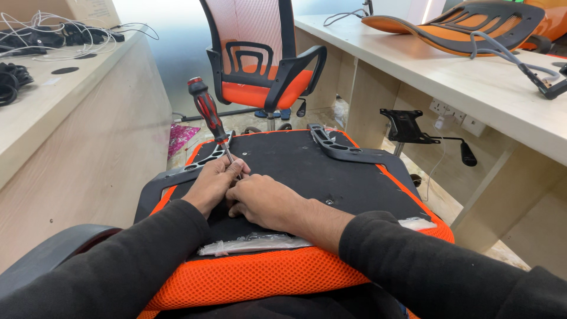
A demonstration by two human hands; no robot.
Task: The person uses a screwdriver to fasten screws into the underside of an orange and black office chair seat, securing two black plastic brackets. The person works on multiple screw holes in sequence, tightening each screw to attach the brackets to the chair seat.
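Centrally, the left hand (pixel 214 184) grips the shaft of a red-and-black-handled screwdriver (pixel 210 116), tilted toward 11 o'clock, on the upturned orange mesh chair seat (pixel 307 171). The right hand (pixel 266 202) curls just beside it at 3 o'clock; whether it pinches anything cannot be told.

Pale wooden worktops (pixel 71 118) flank a narrow aisle on both sides. An orange mesh office chair (pixel 260 59) stands on the littered floor (pixel 189 133), daylight glaring behind it.
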